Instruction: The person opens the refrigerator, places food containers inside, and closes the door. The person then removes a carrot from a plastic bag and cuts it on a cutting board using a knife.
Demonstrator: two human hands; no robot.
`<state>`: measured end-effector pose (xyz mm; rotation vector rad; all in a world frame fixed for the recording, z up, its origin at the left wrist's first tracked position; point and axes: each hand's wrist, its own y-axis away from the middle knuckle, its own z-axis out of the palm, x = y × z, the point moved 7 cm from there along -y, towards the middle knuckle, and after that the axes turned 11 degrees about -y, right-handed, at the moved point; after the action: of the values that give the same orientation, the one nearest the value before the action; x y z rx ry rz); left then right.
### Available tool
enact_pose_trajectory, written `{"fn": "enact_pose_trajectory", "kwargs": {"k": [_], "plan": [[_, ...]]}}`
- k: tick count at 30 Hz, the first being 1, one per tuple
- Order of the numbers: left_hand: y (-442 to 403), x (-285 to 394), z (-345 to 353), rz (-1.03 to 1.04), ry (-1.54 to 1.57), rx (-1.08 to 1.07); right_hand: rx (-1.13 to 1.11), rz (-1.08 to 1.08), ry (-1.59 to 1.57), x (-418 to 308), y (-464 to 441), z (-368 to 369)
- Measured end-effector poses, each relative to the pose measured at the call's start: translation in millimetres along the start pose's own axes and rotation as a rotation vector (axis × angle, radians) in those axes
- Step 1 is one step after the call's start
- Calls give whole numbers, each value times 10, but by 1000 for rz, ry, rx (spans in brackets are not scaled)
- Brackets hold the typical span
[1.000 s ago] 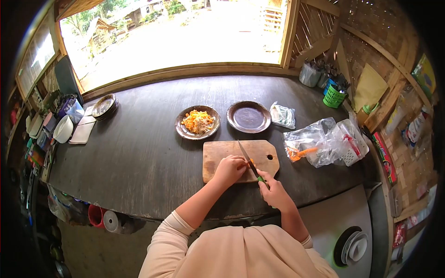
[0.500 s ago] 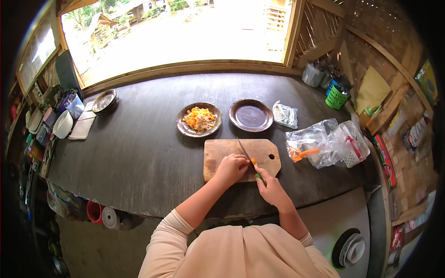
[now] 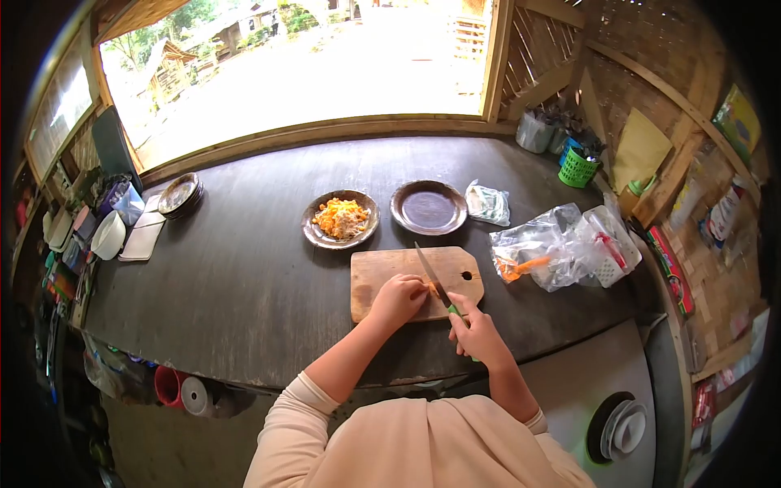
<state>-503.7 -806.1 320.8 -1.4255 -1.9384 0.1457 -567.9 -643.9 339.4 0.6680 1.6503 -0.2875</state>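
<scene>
Shows smooth, matt wood in the cutting board (image 3: 374, 268) and darker, grainy wood across the counter (image 3: 228, 285). Looks like metal along the knife blade (image 3: 427, 268), plastic on its green handle (image 3: 454, 310). Appears glossy and crinkled in the plastic bag (image 3: 537, 240), matt in the cloth sleeve (image 3: 293, 415).

A dark wooden tabletop (image 3: 244, 301), streaked along its grain, carries a wooden cutting board (image 3: 373, 275) at its near side. Clockwise from the board: at nine o'clock, a pale flat item (image 3: 141, 241); at ten, a stack of plates (image 3: 180, 195); between ten and eleven, a food plate (image 3: 313, 231); at twelve, a dark plate (image 3: 429, 208); past one, a white packet (image 3: 488, 203); at two, a plastic bag (image 3: 549, 244) and, farther, a green basket (image 3: 578, 169).
</scene>
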Motion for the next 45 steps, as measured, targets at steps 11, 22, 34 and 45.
{"fn": "enact_pose_trajectory", "kwargs": {"k": [11,22,34,45], "plan": [[10,20,-20,-1,18,6,-53,-49,40,6,39,15],[1,20,-30,-16,14,-17,-72,-74,125,-91,7,24],[-14,-15,-2,-17,32,-15,-77,-26,124,-46,-119,58],[7,-55,-134,-106,1,-41,-10,-12,-27,53,63,94]]}}
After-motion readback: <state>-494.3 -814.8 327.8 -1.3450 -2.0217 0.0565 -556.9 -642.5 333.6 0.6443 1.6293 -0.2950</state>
